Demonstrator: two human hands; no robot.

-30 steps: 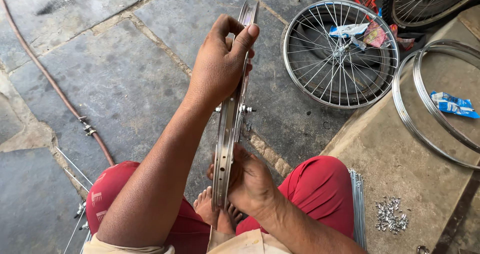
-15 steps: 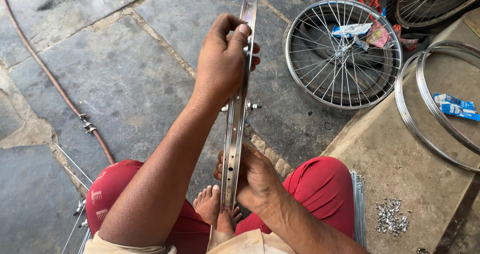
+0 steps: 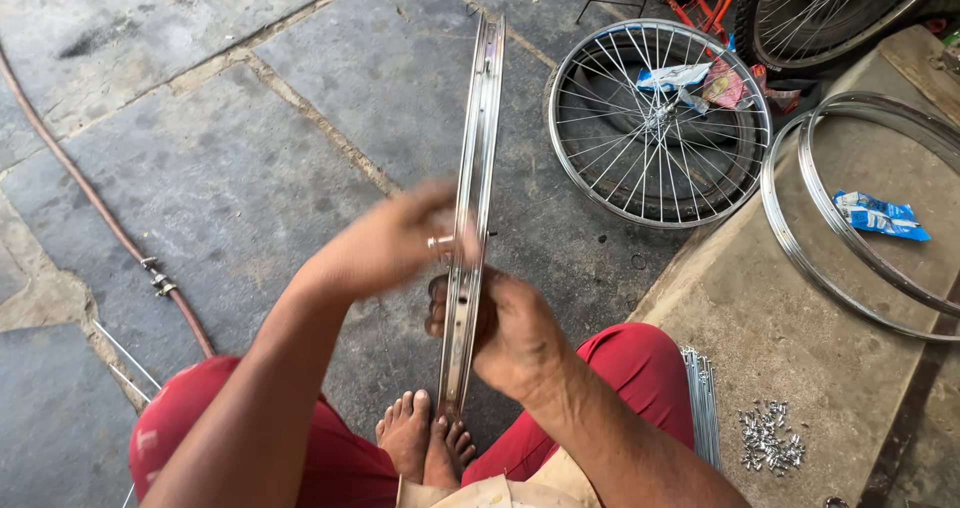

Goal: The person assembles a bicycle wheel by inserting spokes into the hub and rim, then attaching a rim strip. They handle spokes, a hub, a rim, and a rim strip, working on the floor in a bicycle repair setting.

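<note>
Head view: we saw the bare rim (image 3: 474, 218) stood on edge on the floor by the feet, right hand (image 3: 520, 333) clenched round its lower part, left hand (image 3: 385, 243) blurred at a small metal fitting, its grip unclear. We judged it the hub-and-spoke fitting step; the next move called for a steady rim.

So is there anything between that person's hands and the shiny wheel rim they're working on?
Nothing visible. The right hand grips the upright rim low down, and the blurred left hand is right against it near the hub. The spoked wheel and spare rims lie off to the side.
</note>
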